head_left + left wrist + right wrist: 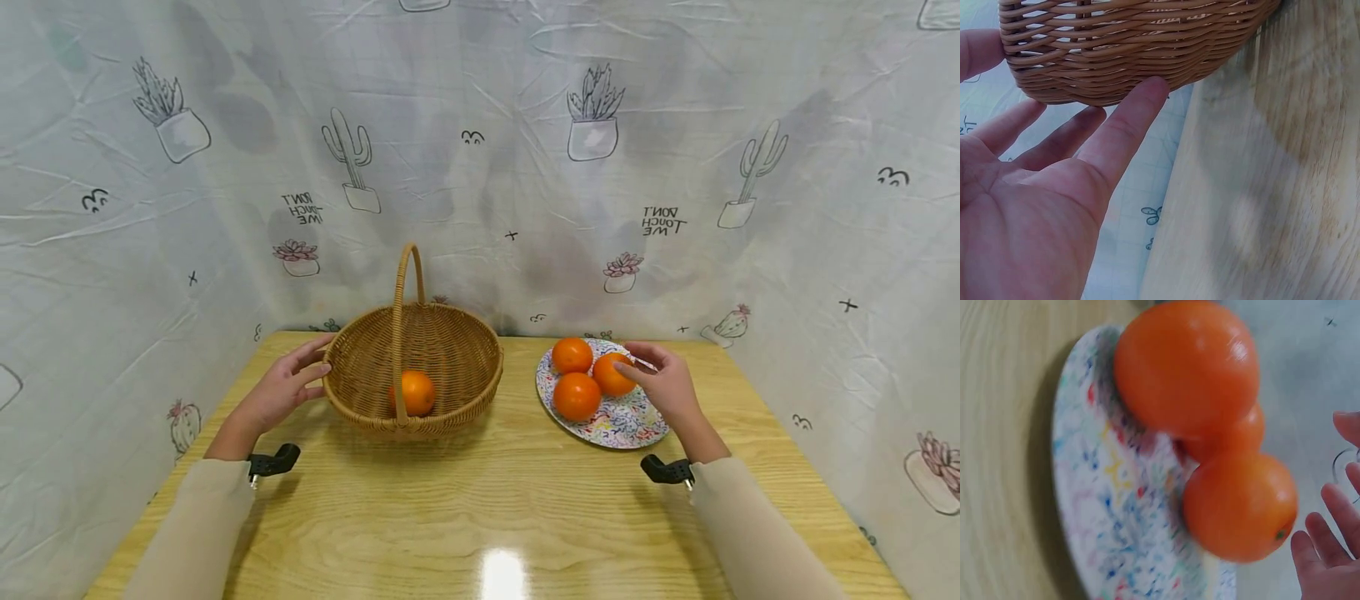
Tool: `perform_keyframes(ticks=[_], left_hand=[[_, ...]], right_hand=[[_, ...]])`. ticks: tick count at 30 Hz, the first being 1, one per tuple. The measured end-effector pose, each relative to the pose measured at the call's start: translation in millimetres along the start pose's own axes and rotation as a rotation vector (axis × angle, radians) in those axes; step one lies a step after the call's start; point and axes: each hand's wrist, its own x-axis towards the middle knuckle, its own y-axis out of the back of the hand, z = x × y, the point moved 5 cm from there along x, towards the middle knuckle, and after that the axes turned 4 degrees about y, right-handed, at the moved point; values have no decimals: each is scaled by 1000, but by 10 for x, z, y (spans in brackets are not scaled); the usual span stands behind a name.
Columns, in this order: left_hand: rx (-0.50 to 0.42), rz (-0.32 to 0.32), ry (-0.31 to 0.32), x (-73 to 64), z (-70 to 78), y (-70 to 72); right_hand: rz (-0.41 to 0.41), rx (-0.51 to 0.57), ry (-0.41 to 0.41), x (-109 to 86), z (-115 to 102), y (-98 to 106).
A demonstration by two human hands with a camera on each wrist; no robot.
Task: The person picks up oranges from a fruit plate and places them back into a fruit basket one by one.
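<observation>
My left hand [285, 385] is at the left side of a round wicker basket [468, 354]. In the left wrist view, its extended fingers [1116, 134] touch the basket's woven outer wall [1122, 50]. One orange [417, 393] lies inside the basket, partly behind the tall handle [400, 333]. On the right, three oranges sit together on a speckled, multicoloured plate [618, 429]. My right hand [663, 383] reaches over the plate's right side, thumb and fingers spread beside the nearest orange [613, 375]. From the right wrist, a gap shows between the fingers [1338, 512] and that orange [1241, 506].
Both the basket and the plate stand on a light wooden table [450, 508]. A pale cloth with plant drawings [480, 167] hangs behind and along both sides. The other two oranges, a rear one [572, 355] and a front one [577, 397], lie on the plate's left part.
</observation>
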Motion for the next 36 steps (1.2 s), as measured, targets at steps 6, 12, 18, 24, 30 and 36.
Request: perform_keyframes(ticks=[6,12,18,24,30,36], left_hand=[[5,1,0,6,-1,11],[7,3,1,13,-8,13],[8,5,1,28,-18,18],[0,6,4,26,-16,10],[-10,10,10,21,-20,8],[-5,17,12,13,-27,7]], right_hand=[[0,-41,-23,6,186,6],[-64,15,-57,46,360,-22],[-122,7,-106,60,458,-76],[-169,9,-152,50,509,-137],[-174,-9,-155,67,521,-152],[-178,-56,-133,83,517,-163]])
